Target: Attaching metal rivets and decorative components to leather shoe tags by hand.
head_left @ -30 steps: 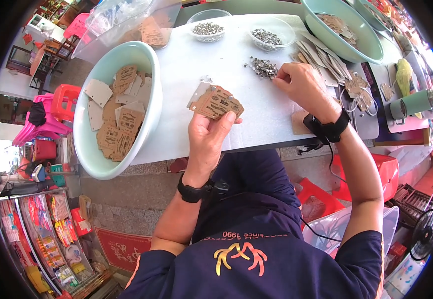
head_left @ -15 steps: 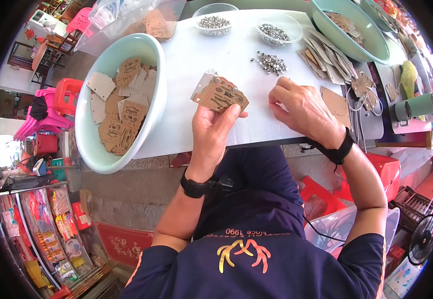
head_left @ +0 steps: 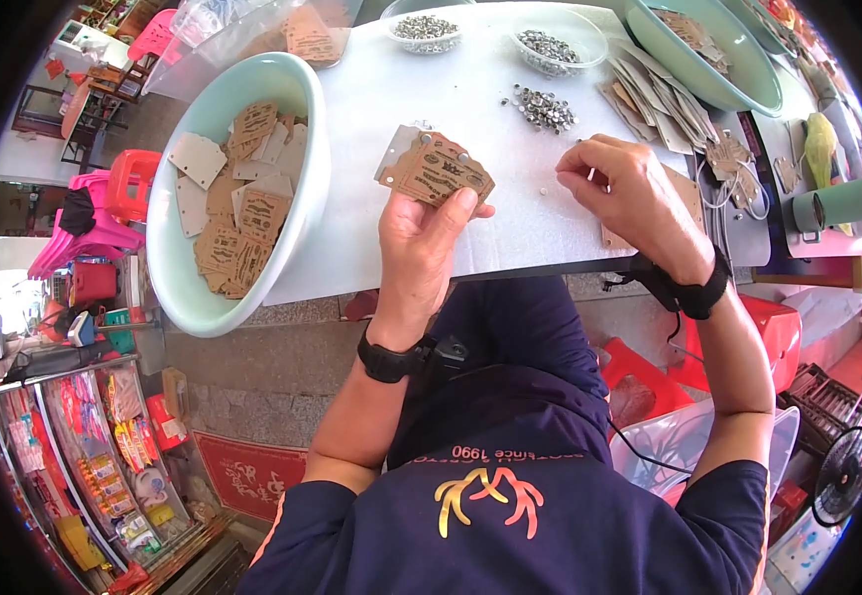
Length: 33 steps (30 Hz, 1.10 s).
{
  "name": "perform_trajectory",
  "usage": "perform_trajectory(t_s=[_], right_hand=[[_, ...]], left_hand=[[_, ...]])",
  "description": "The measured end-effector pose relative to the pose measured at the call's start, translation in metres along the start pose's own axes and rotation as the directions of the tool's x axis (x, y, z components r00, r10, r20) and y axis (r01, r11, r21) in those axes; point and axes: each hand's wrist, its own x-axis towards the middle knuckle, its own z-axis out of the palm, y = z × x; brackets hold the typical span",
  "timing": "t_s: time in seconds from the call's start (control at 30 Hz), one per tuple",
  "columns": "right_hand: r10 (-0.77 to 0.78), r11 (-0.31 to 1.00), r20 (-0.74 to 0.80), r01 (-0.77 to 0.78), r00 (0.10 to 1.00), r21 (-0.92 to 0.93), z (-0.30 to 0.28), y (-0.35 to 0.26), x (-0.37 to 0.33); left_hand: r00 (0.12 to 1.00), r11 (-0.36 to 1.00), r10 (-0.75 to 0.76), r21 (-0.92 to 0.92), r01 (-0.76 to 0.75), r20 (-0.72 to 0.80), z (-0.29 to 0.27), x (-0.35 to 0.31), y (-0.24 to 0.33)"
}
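Note:
My left hand point(head_left: 421, 238) is closed on a few brown printed cardboard tags point(head_left: 441, 171), fanned between thumb and fingers over the table. Their plain grey backs show at the left side, and small round metal bits sit along the upper edge. My right hand point(head_left: 639, 193) hovers to the right with thumb and forefinger pinched together; whatever lies between the tips is too small to make out. Beyond it is a loose heap of small silver metal fasteners point(head_left: 546, 109). One tiny pale bit point(head_left: 543, 189) rests on the white tabletop between my hands.
A pale green basin point(head_left: 317, 149) of cardboard tags stands at the left, another basin point(head_left: 763, 94) at the far right. Two clear tubs point(head_left: 604, 50) of metal fasteners sit at the back. Stacked cards point(head_left: 661, 99), a white cable point(head_left: 713, 203) and a green flask point(head_left: 847, 205) lie rightward.
My right hand has drawn away to the right, apart from the tags, still pinched. The left hand keeps the tags in nearly the same place, tilted slightly differently.

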Motion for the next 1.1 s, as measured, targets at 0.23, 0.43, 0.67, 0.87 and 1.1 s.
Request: perform_trajectory(t_s=[0.23,0.43,0.67,0.87,1.1], right_hand=[[-0.127,0.979,0.047,0.133,0.991,-0.153,0.014,-0.008,-0.002],[-0.053,0.989,0.092,0.065,0.994,-0.133,0.012,-0.007,-0.002],[0.040,0.998,0.166,-0.032,0.985,-0.051,0.008,-0.005,-0.003],[0.038,0.999,0.092,-0.035,0.995,-0.034,0.014,-0.004,-0.009],[0.299,0.498,0.362,-0.468,0.883,0.730,0.011,-0.017,-0.016]], left_hand=[[1.000,1.000,-0.005,-0.017,0.005,-0.027,0.003,0.000,0.003],[0.999,1.000,0.006,0.022,-0.005,-0.045,0.005,-0.001,0.000],[0.998,0.998,0.009,0.066,-0.006,-0.057,0.009,-0.002,0.002],[0.997,0.995,0.043,0.098,-0.036,-0.072,0.016,-0.004,0.003],[0.994,0.987,0.061,0.153,-0.048,-0.088,0.025,-0.008,0.014]])
